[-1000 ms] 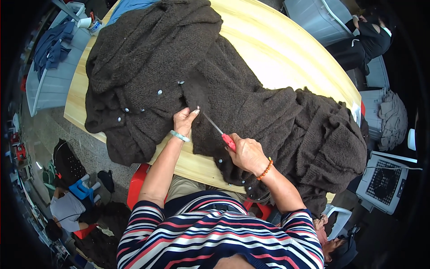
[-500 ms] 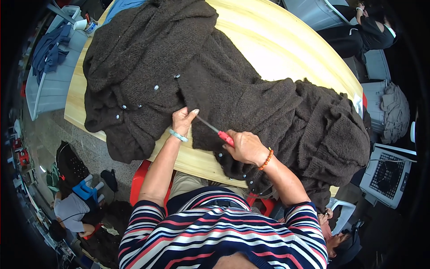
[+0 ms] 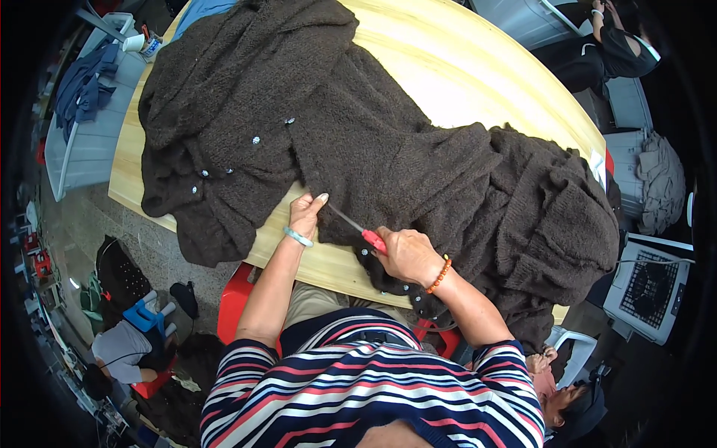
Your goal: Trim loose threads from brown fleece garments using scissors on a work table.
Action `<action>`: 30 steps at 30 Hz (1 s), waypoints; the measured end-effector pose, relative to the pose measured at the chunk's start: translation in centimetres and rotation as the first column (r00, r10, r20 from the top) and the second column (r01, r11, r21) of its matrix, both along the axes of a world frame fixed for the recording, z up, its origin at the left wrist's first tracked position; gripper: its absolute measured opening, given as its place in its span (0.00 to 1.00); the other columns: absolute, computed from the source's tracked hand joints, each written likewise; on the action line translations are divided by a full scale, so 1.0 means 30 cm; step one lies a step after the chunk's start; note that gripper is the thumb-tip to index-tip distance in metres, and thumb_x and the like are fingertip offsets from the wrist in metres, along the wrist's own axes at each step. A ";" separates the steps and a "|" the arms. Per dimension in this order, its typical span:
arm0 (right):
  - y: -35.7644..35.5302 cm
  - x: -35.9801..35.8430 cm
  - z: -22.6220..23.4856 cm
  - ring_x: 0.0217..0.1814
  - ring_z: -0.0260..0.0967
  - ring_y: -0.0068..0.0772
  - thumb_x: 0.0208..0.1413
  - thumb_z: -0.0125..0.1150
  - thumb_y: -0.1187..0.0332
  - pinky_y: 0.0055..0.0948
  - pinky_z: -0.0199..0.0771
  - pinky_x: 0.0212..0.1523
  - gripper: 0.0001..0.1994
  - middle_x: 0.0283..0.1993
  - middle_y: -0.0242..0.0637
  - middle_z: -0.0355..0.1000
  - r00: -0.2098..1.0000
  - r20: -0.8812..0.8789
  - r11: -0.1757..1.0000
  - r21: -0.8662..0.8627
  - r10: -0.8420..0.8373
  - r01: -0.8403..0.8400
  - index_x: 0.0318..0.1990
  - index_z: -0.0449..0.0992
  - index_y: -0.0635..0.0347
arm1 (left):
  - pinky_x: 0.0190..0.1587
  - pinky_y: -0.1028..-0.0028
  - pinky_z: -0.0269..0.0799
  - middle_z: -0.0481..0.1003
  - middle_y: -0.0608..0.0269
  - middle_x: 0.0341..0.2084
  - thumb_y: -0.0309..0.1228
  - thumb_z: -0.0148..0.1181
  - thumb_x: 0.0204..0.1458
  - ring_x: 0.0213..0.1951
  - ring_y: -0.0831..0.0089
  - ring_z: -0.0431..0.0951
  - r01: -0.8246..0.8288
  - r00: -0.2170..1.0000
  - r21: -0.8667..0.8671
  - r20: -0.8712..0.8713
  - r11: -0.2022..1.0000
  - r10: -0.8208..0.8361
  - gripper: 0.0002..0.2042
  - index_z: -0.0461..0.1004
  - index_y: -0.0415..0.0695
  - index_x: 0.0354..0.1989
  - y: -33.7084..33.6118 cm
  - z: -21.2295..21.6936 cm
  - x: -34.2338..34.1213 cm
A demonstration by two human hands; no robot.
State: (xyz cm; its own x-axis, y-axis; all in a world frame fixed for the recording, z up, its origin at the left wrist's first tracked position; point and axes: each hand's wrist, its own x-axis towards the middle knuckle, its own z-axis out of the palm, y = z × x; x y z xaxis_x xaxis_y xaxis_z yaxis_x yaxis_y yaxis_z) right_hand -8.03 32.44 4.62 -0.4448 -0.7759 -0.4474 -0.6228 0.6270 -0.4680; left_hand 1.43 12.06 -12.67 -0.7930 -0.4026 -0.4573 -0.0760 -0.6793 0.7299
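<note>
Dark brown knit cardigans point(image 3: 373, 142) lie in a heap across the table, with shiny round buttons point(image 3: 256, 140) dotted along their edges. My left hand point(image 3: 304, 215) is closed in a pinch at a front edge of the knit, a pale bangle on its wrist. Its fingers cover most of what they grip. In my right hand point(image 3: 409, 254) is a red-handled tool point(image 3: 374, 240) with a thin metal shaft. The shaft points up and left toward my left thumb, and its tip lies close to the knit edge. An orange bead bracelet circles my right wrist.
The pale wooden table point(image 3: 478, 67) has a curved edge. Grey bins point(image 3: 89, 160) stand at the left, a navy cloth over one. A paper cup point(image 3: 134, 43) sits at the upper left. Other people sit at lower left, lower right and upper right. A red stool point(image 3: 236, 299) is beneath me.
My left hand has shifted slightly down toward me with the knit edge. My right hand and the tool have moved a little downward. The cardigan and its buttons have shifted slightly.
</note>
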 end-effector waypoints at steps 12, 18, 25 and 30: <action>0.018 0.027 -0.019 0.32 0.75 0.57 0.54 0.59 0.61 0.48 0.75 0.35 0.16 0.25 0.53 0.74 0.994 0.075 0.996 -0.006 0.086 -0.086 0.46 0.72 0.60 | 0.47 0.76 0.73 0.77 0.61 0.43 0.19 0.51 0.58 0.42 0.75 0.78 0.153 0.988 0.028 -0.017 0.988 -0.152 0.10 0.74 0.36 0.47 -0.004 0.029 0.047; 0.024 0.005 -0.013 0.32 0.74 0.57 0.55 0.59 0.61 0.50 0.74 0.35 0.16 0.26 0.54 0.74 0.996 0.076 0.999 -0.021 -0.048 0.050 0.48 0.70 0.58 | 0.44 0.77 0.74 0.75 0.61 0.46 0.24 0.55 0.58 0.46 0.75 0.76 0.000 1.000 0.142 -0.015 0.990 0.002 0.15 0.68 0.40 0.54 -0.056 0.071 -0.011; -0.044 -0.016 0.008 0.32 0.74 0.58 0.56 0.57 0.62 0.50 0.74 0.35 0.15 0.26 0.54 0.74 0.993 0.036 0.991 -0.072 -0.112 0.114 0.48 0.70 0.58 | 0.32 0.87 0.67 0.78 0.69 0.34 0.23 0.60 0.55 0.32 0.86 0.75 -0.072 0.997 -0.062 0.002 0.995 0.072 0.08 0.75 0.42 0.43 -0.171 -0.034 -0.070; -0.111 -0.053 -0.002 0.30 0.75 0.57 0.56 0.54 0.63 0.50 0.76 0.32 0.12 0.25 0.54 0.74 0.995 -0.023 0.989 -0.115 -0.101 0.098 0.38 0.70 0.64 | 0.37 0.85 0.68 0.79 0.68 0.37 0.22 0.59 0.55 0.35 0.85 0.75 -0.195 0.979 -0.061 -0.070 0.979 0.191 0.08 0.77 0.39 0.43 -0.113 0.003 -0.093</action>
